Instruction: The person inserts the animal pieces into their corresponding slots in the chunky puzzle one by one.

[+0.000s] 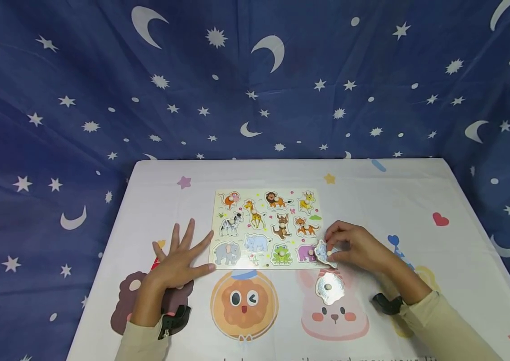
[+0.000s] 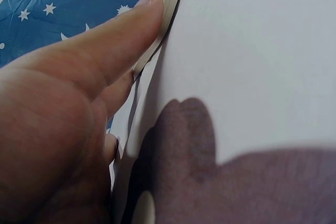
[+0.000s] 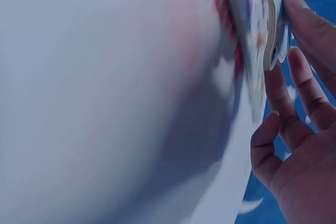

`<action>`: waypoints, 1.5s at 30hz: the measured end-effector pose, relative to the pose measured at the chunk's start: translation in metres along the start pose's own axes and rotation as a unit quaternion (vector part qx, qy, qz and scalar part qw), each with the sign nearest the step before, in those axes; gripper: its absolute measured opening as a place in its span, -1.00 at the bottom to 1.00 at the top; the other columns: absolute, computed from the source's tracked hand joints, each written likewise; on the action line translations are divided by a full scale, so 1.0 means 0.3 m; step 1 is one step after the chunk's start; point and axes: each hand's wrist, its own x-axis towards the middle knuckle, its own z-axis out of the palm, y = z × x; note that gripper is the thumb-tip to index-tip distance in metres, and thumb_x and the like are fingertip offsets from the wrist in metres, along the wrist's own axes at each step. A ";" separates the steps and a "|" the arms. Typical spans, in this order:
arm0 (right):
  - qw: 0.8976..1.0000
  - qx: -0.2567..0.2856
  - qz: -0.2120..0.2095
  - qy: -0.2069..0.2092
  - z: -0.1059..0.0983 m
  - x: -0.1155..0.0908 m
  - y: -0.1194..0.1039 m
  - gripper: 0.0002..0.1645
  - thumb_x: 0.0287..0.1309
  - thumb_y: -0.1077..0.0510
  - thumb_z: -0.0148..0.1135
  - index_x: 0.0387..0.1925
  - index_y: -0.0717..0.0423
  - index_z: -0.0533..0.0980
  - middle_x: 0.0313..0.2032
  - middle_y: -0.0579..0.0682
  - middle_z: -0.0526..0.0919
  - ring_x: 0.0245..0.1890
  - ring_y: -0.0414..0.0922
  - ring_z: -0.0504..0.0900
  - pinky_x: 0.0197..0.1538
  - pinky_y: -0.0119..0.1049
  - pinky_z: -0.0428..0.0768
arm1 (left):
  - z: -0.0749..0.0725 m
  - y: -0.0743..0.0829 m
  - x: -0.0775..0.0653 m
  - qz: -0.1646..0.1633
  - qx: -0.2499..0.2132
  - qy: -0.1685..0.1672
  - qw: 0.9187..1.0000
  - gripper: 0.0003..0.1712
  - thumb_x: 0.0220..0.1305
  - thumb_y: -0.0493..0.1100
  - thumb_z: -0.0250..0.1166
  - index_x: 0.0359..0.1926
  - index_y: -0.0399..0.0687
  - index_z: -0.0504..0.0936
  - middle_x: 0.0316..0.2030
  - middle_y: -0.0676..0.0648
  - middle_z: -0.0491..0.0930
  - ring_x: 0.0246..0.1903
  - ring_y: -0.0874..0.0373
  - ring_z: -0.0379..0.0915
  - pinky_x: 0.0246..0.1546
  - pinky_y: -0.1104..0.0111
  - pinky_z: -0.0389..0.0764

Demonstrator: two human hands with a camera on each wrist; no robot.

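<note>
A pale wooden animal puzzle board (image 1: 236,235) lies flat on the table, with pictures of a lion, giraffe, zebra, frog and others. My left hand (image 1: 178,263) is spread at its left side, with index finger and thumb at the board's edge. In the left wrist view the thumb (image 2: 121,32) lies against that edge. My right hand (image 1: 356,245) pinches a light blue and white puzzle piece (image 1: 322,253) above the lower right corner, beside the purple animal piece (image 1: 304,253). The right wrist view shows this piece (image 3: 273,30) edge-on, its picture unclear.
Another knobbed piece (image 1: 329,288), washed out by glare, lies just below the board's right part. The white tablecloth (image 1: 169,183) has printed cartoon figures, stars and a heart. A dark blue curtain (image 1: 219,125) with moons and stars hangs behind the table.
</note>
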 end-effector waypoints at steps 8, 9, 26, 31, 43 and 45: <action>0.998 -0.003 -0.041 -0.042 0.052 0.117 -0.065 -0.78 -0.03 0.19 0.62 -0.39 -0.15 0.70 -0.07 -0.17 0.65 -0.20 -0.15 0.60 -0.21 -0.26 0.61 | 0.004 -0.007 0.004 0.002 0.004 -0.003 1.000 0.00 0.20 0.50 0.24 0.58 0.42 0.13 0.65 -0.15 -0.43 0.56 -0.41 -0.71 0.13 -0.63 -0.67; 0.998 -0.008 -0.044 -0.044 0.059 0.129 -0.072 -0.77 -0.03 0.19 0.62 -0.38 -0.16 0.69 -0.08 -0.18 0.66 -0.17 -0.18 0.61 -0.19 -0.27 0.61 | 0.005 -0.008 0.003 0.002 0.005 -0.005 1.000 0.00 0.20 0.50 0.24 0.58 0.42 0.13 0.65 -0.15 -0.44 0.56 -0.41 -0.71 0.13 -0.62 -0.67; 0.995 -0.028 -0.072 -0.063 0.186 0.311 -0.158 -0.81 0.03 0.16 0.59 -0.40 -0.11 0.66 -0.13 -0.20 0.69 -0.02 -0.23 0.64 0.10 -0.24 0.63 | 0.011 -0.014 0.006 0.003 0.005 -0.003 1.000 0.01 0.19 0.52 0.23 0.58 0.44 0.12 0.66 -0.14 -0.43 0.56 -0.42 -0.70 0.14 -0.62 -0.68; 0.994 -0.026 -0.082 -0.061 0.215 0.344 -0.175 -0.84 0.08 0.14 0.56 -0.38 -0.09 0.66 -0.14 -0.23 0.67 -0.14 -0.23 0.63 -0.04 -0.31 0.63 | 0.010 -0.011 0.006 0.003 0.006 -0.003 1.000 0.01 0.19 0.51 0.23 0.58 0.44 0.12 0.66 -0.14 -0.43 0.56 -0.42 -0.71 0.13 -0.62 -0.67; 0.994 -0.038 -0.080 -0.067 0.261 0.410 -0.207 -0.88 0.12 0.11 0.54 -0.36 -0.10 0.68 -0.09 -0.18 0.70 -0.04 -0.22 0.65 0.05 -0.28 0.62 | 0.000 -0.011 0.002 0.003 0.008 -0.001 1.000 0.00 0.20 0.50 0.24 0.58 0.43 0.12 0.65 -0.16 -0.42 0.56 -0.43 -0.71 0.12 -0.63 -0.68; 0.993 -0.044 -0.080 -0.070 0.267 0.419 -0.210 -0.88 0.13 0.12 0.53 -0.37 -0.09 0.68 -0.09 -0.17 0.70 -0.03 -0.21 0.65 0.08 -0.26 0.62 | 0.000 -0.010 0.001 0.004 0.008 -0.002 1.000 0.00 0.20 0.50 0.24 0.58 0.43 0.12 0.65 -0.16 -0.43 0.56 -0.43 -0.71 0.12 -0.63 -0.67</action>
